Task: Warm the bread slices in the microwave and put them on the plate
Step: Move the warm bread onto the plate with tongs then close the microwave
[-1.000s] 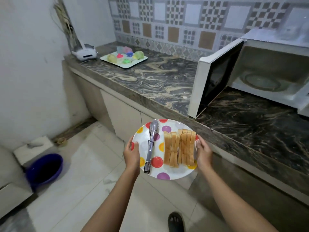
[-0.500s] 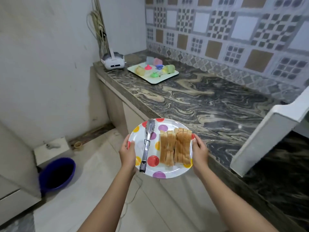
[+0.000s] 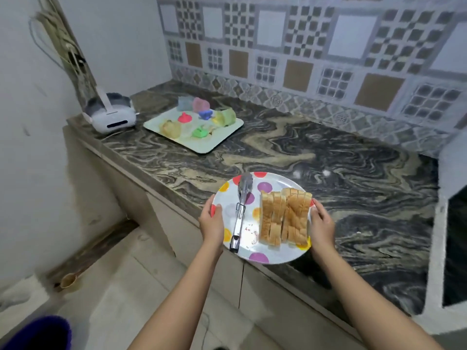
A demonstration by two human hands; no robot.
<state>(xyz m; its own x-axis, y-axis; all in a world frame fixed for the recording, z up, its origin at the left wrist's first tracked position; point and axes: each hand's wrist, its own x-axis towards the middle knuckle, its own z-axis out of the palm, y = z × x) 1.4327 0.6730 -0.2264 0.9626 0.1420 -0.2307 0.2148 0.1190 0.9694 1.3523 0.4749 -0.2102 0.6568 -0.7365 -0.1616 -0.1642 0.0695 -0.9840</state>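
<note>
Both hands hold one plate between them. On the left side, the left grip [image 3: 211, 224] pinches the rim of the plate [image 3: 275, 181]. Its thumb is on top and its other fingers are hidden under the plate. The plate is white with big coloured dots. It sits level at the front edge of the worktop [image 3: 290, 152]. Part of it is over the dark swirly stone and part is out over the cupboard doors. I cannot tell if it touches the stone.

Shiny metal tongs [image 3: 242, 213] lie on the left half of the plate, with their wide tips pointing away from the person. Just beside the tongs, on the right half, the bread slices [image 3: 284, 218] stand on their edges, packed together in a row. The right grip [image 3: 322, 224] pinches the rim on the right side, with its thumb on top near the bread and its fingers curled under.

A purple tub [image 3: 38, 334] stands on the floor at the bottom left. A white gadget [image 3: 112, 117] sits at the far left end of the worktop, by the wall. Next to it lies a pale tray [image 3: 204, 149] with small coloured cups [image 3: 185, 117] on it, well apart from the plate. At the far right edge is the microwave door [image 3: 457, 248], white with a dark window.
</note>
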